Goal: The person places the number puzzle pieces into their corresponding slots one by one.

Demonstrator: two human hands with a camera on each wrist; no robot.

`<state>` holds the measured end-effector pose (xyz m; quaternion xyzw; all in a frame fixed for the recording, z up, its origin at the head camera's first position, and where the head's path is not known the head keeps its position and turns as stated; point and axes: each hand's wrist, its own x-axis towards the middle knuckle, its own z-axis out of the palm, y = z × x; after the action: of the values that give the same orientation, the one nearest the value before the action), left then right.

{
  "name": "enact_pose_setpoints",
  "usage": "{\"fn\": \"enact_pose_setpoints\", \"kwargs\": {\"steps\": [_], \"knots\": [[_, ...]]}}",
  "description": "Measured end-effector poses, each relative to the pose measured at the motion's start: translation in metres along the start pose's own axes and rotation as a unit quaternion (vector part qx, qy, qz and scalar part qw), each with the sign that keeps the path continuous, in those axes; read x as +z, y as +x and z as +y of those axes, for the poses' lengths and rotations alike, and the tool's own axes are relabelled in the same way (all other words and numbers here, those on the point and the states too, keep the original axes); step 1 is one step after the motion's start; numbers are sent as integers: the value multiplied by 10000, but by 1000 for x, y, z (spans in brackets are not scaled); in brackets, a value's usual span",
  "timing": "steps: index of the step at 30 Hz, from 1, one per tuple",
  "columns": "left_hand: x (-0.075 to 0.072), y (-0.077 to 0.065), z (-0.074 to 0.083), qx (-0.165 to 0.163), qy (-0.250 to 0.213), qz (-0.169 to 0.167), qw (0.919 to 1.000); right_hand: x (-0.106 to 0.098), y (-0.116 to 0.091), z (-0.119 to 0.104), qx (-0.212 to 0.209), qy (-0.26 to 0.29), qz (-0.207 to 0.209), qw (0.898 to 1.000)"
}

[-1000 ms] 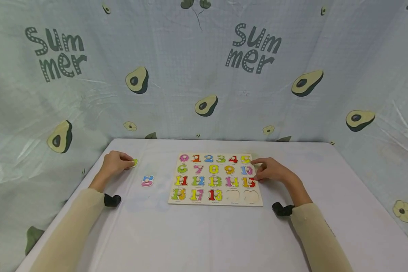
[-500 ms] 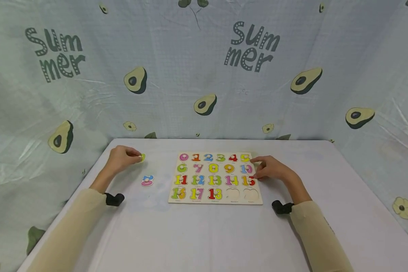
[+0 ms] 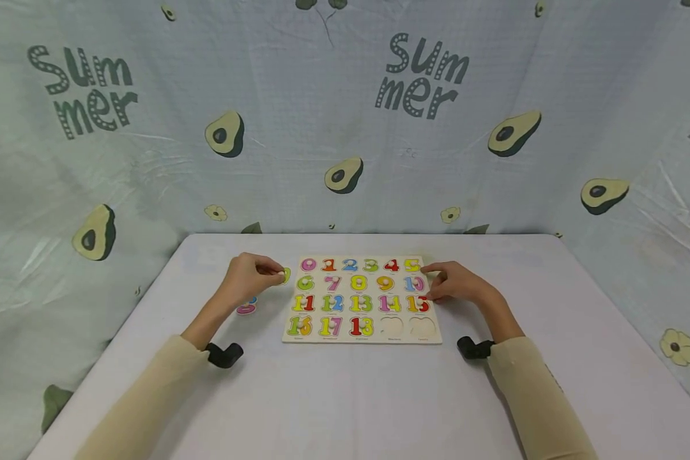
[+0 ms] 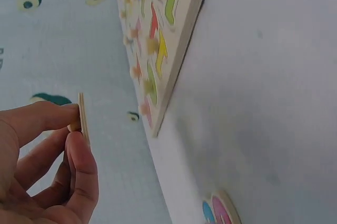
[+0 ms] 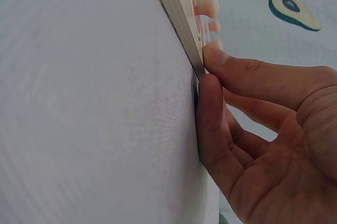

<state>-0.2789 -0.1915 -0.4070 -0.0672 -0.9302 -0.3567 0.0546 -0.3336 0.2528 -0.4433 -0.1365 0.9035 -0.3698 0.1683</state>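
Note:
My left hand (image 3: 252,278) pinches a flat puzzle piece (image 3: 286,275) in green and yellow, beside the board's left edge. In the left wrist view, the piece (image 4: 82,116) appears edge-on, with thumb and finger on its small knob. The wooden number puzzle board (image 3: 361,343) lies mid-table and holds rows of colourful number pieces with knobs; two bare recesses show at its lower right. My right hand (image 3: 460,282) holds the board's right edge. In the right wrist view, the thumb lies on the rim (image 5: 179,21) and another fingertip against its side.
A blue and pink puzzle piece (image 3: 246,308) lies on the white table (image 3: 345,402) below the left hand, partly hidden by it. A curtain (image 3: 287,128) printed with avocados hangs behind and at the sides. Black wrist cameras (image 3: 225,356) sit at both cuffs.
My left hand has carried the green and yellow puzzle piece rightward, from the table's left side to the board's left edge. The right hand has stayed at the board's edge.

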Motion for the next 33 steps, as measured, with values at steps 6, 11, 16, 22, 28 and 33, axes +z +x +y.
{"fn": "enact_pose_setpoints", "kwargs": {"steps": [6,11,16,22,28,33], "knots": [[26,-7,20,157,-333,-78,9993,2,3,3,10,18,-22,10000],[45,-8,36,131,-527,-237,9982,2,5,5,83,24,18,10000],[60,-9,53,236,-528,-365,9977,3,5,5,131,12,53,9999],[79,-8,72,510,-741,-472,9948,2,6,4,165,-17,71,9998],[99,-5,84,935,-921,-667,9891,1,7,5,142,16,55,9999],[114,-1,96,1122,-938,-890,9852,0,6,5,102,40,74,9999]]}}
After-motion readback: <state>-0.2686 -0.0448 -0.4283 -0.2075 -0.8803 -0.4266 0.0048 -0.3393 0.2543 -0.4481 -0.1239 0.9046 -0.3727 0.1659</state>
